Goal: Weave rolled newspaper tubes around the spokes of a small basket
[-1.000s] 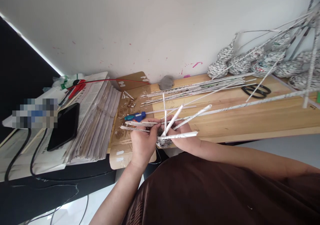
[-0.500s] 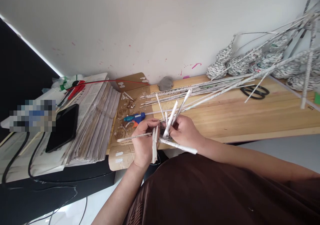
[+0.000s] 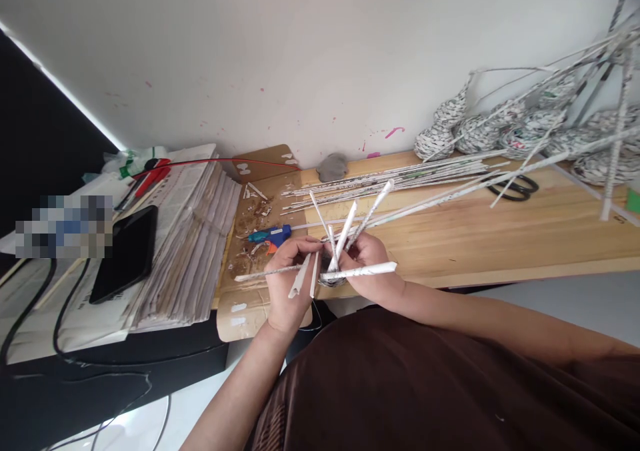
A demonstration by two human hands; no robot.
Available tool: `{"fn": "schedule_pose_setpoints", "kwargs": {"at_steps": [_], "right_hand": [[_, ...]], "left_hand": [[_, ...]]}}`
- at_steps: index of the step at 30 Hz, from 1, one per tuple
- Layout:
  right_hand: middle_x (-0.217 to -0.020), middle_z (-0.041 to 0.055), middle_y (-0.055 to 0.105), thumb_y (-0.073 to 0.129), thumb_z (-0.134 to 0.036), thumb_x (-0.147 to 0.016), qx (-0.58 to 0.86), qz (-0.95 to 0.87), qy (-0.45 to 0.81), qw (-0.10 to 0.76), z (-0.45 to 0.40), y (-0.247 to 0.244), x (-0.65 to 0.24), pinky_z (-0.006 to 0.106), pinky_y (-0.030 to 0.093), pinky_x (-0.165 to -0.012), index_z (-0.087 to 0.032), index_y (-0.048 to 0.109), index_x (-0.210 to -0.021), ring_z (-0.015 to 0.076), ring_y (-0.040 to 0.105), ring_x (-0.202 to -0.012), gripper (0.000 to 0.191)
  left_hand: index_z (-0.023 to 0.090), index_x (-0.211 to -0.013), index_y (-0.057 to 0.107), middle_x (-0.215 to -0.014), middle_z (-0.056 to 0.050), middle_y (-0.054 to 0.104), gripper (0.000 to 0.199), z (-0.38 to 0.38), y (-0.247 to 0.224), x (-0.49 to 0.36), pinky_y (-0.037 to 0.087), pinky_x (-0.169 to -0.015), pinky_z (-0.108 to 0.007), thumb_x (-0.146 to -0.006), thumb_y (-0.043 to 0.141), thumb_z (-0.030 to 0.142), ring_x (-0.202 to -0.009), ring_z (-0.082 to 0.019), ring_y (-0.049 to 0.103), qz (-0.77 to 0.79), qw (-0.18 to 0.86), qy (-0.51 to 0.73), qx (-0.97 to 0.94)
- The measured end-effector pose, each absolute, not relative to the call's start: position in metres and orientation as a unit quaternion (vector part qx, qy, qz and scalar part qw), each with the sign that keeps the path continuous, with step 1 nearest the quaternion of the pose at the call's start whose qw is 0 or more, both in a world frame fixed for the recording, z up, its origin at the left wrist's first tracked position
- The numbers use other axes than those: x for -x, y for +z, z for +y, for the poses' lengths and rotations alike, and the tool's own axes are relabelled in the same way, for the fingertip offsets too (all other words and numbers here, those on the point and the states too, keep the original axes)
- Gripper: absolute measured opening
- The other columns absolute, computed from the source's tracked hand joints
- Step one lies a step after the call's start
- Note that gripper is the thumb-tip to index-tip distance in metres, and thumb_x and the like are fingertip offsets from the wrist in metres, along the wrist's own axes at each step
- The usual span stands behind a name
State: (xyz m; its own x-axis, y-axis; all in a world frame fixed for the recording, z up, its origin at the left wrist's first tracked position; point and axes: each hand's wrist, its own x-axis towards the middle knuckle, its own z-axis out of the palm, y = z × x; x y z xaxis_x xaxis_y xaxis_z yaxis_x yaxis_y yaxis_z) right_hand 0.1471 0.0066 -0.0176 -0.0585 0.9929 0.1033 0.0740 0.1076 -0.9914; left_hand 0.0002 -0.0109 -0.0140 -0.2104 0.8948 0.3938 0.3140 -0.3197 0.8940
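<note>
The head view is showing both bare hands working close together over the near edge of a light-brown wooden tabletop (image 3: 475,251). Between them, near the middle of the scene, a small, round, grey-and-white woven newspaper piece (image 3: 333,281) is sitting in their grasp, partly hidden by fingers. The left hand (image 3: 287,287) is curling around its left side, with thumb and fingers pinching at its far rim. The right hand (image 3: 370,251) is closing around its right side; most of its fingertips are hiding behind the paper, so what exactly they are pinching I cannot tell. Stiff white rolled-paper spokes (image 3: 343,234) are fanning out from the piece, some leaning over the left hand, another lying across the right hand. A long, thin, white rolled-paper strand (image 3: 430,201) is running from near the hands towards the far right.

Just beyond the left hand, a blue-and-teal glue gun with an orange part (image 3: 274,235) is lying on a scrap-strewn brown cardboard sheet (image 3: 245,317). Farther left, a flat black phone (image 3: 127,254) is resting on a thick stack of newspapers (image 3: 185,257). On the far side, a bundle of slender printed-paper rolls (image 3: 400,176) is lying along the tabletop, black-handled scissors (image 3: 523,187) are resting near its right end, and bulbous woven-paper vessels (image 3: 434,143) are standing by the wall.
</note>
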Motion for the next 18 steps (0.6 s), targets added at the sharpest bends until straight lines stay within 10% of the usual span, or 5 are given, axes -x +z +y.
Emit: {"fn": "schedule_pose_setpoints", "kwargs": {"at_steps": [18], "right_hand": [[-0.071, 0.0008, 0.066, 0.073, -0.048, -0.081, 0.422, -0.553, 0.512, 0.505, 0.011, -0.020, -0.145, 0.026, 0.051, -0.061, -0.020, 0.064, -0.085, 0.0149, 0.059, -0.062, 0.030]], "left_hand": [[0.022, -0.105, 0.077, -0.099, -0.006, 0.079, 0.025, 0.000, 0.009, 0.005, 0.059, -0.085, -0.036, -0.082, 0.069, 0.017, -0.089, -0.022, 0.074, 0.562, 0.178, 0.440, -0.678]]}}
